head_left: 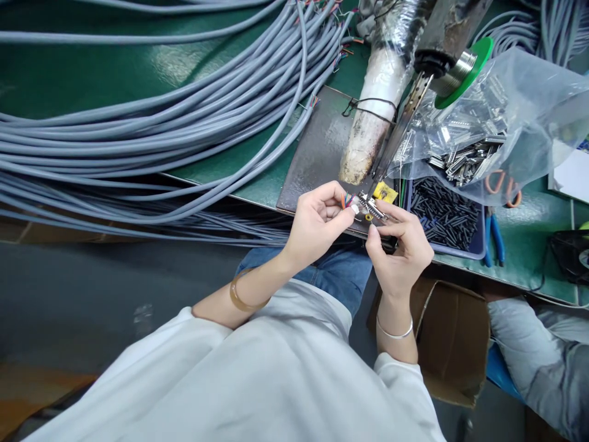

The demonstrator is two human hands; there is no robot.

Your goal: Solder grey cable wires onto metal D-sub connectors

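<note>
The left hand (317,218) pinches thin coloured wires (345,201) beside a metal connector (374,207), which sits under the soldering iron (399,132), over the dark board (317,141) on the bench (257,190). The right hand (404,242) curls at the connector's other end; whether it grips that or something thinner, I can't tell. With both hands so close to the iron, a slip could burn skin, and a twitch might drag a wire out of place. The iron's tip blurs into the connector, and its upper end runs out of sight.
</note>
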